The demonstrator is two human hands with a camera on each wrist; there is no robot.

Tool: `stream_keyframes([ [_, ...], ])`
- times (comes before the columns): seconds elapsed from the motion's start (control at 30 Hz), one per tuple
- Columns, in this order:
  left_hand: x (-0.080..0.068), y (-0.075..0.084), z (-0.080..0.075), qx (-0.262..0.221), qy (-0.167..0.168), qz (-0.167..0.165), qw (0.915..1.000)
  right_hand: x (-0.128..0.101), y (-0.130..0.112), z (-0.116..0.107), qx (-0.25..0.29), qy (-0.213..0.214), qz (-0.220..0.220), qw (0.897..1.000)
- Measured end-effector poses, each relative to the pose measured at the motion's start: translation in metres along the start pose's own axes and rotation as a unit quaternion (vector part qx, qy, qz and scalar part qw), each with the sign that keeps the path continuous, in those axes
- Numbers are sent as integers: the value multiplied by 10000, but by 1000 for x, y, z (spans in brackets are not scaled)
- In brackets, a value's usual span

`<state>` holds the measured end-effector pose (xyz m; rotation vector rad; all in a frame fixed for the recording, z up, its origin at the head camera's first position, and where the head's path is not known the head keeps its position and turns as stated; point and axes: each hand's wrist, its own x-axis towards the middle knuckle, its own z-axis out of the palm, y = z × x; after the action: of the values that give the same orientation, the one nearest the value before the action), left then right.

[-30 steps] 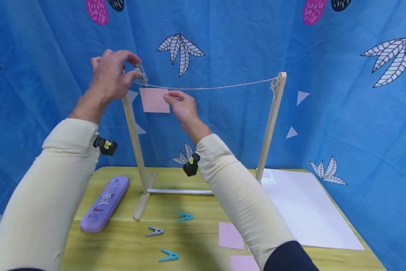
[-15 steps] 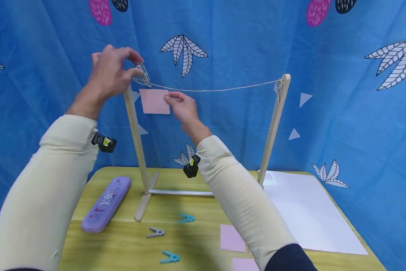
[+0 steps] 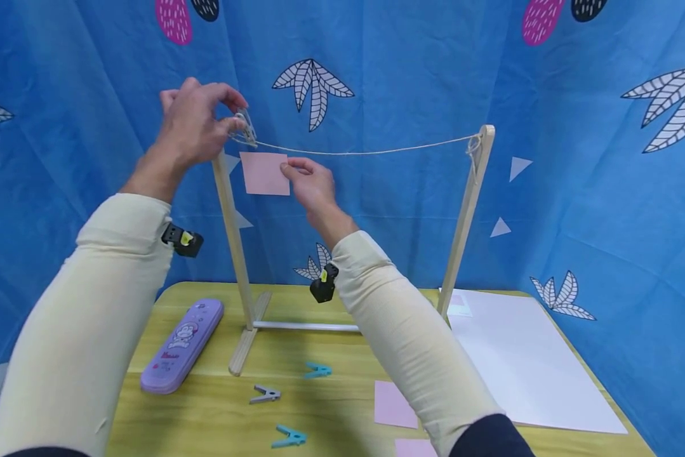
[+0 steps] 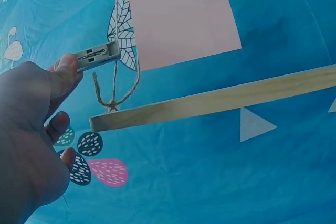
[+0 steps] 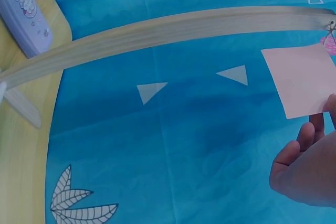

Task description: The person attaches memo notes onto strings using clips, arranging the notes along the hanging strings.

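Since a second ago little has changed; my hands have barely shifted. My left hand (image 3: 190, 130) pinches a grey clothespin (image 3: 245, 127) at the string (image 3: 365, 152), far left by the wooden post (image 3: 233, 241). My right hand (image 3: 310, 184) pinches the pink note (image 3: 264, 172) just below. Only the left wrist view shows the string's knot on the post.

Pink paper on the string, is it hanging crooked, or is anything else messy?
Nothing looks broken or spilled. The pink paper hangs fairly straight under the string, held by the right hand, not clipped yet. The left hand pinches a grey clip at the string. Three spare clips lie scattered on the table.
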<state>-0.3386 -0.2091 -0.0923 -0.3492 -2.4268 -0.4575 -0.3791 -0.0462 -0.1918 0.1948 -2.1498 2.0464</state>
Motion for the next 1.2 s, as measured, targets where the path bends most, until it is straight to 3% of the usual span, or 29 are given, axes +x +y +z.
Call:
stream_keyframes([
  [0.5, 1, -4, 2, 188, -349, 42, 9992, -2, -6, 9, -41, 148, -50, 9999],
  [0.73, 2, -5, -5, 125, -198, 10, 9997, -1, -6, 7, -49, 304, 4, 9995],
  [1.2, 2, -5, -2, 331, -495, 35, 9982, 0, -9, 5, -22, 122, 23, 9999],
])
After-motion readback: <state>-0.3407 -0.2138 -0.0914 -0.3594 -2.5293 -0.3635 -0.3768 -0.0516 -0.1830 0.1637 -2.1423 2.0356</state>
